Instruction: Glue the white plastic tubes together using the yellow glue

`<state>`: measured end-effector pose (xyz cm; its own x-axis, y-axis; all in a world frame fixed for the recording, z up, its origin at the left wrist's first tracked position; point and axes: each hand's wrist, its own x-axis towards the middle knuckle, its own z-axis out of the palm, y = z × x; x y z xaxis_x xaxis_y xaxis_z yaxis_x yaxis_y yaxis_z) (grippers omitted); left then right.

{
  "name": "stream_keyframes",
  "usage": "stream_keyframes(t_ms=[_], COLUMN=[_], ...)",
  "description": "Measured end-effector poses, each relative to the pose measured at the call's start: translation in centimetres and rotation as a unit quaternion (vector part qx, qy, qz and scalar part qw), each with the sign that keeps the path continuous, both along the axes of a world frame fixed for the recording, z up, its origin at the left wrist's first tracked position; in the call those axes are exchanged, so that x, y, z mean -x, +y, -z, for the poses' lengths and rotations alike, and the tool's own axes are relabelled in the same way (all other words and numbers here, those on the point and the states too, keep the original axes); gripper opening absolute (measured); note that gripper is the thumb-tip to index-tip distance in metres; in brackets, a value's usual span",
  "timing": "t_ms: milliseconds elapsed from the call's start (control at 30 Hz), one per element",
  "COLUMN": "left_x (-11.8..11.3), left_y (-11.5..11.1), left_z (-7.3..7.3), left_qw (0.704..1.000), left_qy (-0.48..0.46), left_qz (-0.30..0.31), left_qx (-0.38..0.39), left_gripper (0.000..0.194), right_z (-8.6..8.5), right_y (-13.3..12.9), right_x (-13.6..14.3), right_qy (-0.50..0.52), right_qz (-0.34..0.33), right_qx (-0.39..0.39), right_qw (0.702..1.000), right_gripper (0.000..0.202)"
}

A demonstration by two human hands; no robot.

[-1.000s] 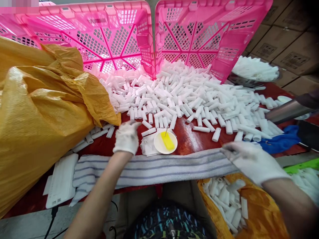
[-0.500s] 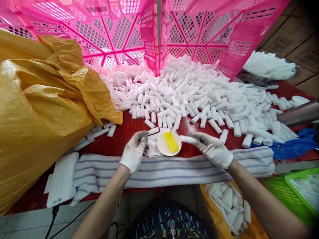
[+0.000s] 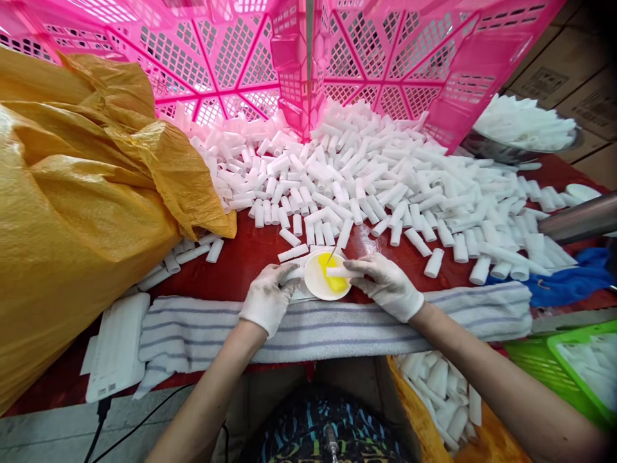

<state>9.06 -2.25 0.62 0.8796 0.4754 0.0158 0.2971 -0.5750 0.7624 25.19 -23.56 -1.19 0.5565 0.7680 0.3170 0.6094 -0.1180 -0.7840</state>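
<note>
A small white dish (image 3: 315, 285) lies near the table's front edge, holding a yellow sponge-like block (image 3: 336, 283) with a thin pin standing up from it. My right hand (image 3: 389, 287), in a white glove with greyed fingertips, pinches a short white tube (image 3: 341, 272) level over the yellow block; whether they touch I cannot tell. To the left of the dish, my gloved left hand (image 3: 270, 294) is closed on another white tube (image 3: 294, 273), whose end reaches the dish's rim. Behind the dish spreads a big heap of similar white tubes (image 3: 366, 173).
Pink plastic crates (image 3: 385, 90) stand behind the heap. A yellow woven sack (image 3: 87, 212) fills the left side, near a white power strip (image 3: 118, 350). A striped towel (image 3: 202, 328) lines the front edge. Lower right are a tube-filled sack (image 3: 448, 399) and a green basket (image 3: 544, 366).
My right hand has moved left, carrying its tube from beside the dish to over the yellow block. My left hand has shifted slightly right, closer to the dish.
</note>
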Motion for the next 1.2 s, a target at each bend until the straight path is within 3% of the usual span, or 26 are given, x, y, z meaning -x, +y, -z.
stream_keyframes(t_ms=[133, 267, 433, 600, 767, 900, 1000, 1067, 1200], left_x=[-0.1, -0.2, -0.1, -0.3, -0.4, 0.0, 0.4, 0.6, 0.6], left_y=[0.0, -0.2, -0.1, -0.3, -0.1, -0.5, -2.0, -3.3, -5.3], left_z=[0.0, -0.1, -0.5, -1.2, -1.1, -1.2, -2.0, -2.8, -4.3], left_qw=[0.999, 0.999, 0.999, 0.997, 0.995, 0.995, 0.991, 0.986, 0.976], left_qy=[0.027, 0.031, 0.041, 0.056, 0.057, -0.003, -0.055, -0.046, 0.009], left_qz=[-0.005, -0.018, -0.027, -0.042, -0.069, -0.074, -0.017, 0.043, 0.135], left_qx=[-0.02, -0.018, 0.0, 0.031, 0.048, 0.074, 0.121, 0.154, 0.169], left_gripper=[0.034, 0.033, 0.033, 0.029, 0.027, 0.026, 0.032, 0.033, 0.034], right_z=[-0.1, 0.4, 0.7, 1.0, -0.2, -2.1, -3.6, -4.4, -5.2], right_y=[0.0, 0.2, -0.5, -0.5, -0.8, -1.8, -2.1, -2.0, -2.0], right_x=[1.2, 1.6, 1.8, 2.7, 3.6, 4.1, 4.3, 4.3, 4.5], right_qy=[0.074, 0.048, 0.041, 0.041, 0.046, 0.181, 0.319, 0.384, 0.405], right_qz=[0.033, 0.037, 0.055, 0.049, 0.021, 0.076, 0.15, 0.155, 0.149], right_qx=[0.007, -0.008, 0.029, -0.034, -0.065, -0.048, -0.043, -0.044, -0.01], right_qw=[0.997, 0.998, 0.997, 0.997, 0.997, 0.979, 0.935, 0.909, 0.902], right_gripper=[0.029, 0.021, 0.036, 0.018, 0.007, 0.024, 0.038, 0.043, 0.042])
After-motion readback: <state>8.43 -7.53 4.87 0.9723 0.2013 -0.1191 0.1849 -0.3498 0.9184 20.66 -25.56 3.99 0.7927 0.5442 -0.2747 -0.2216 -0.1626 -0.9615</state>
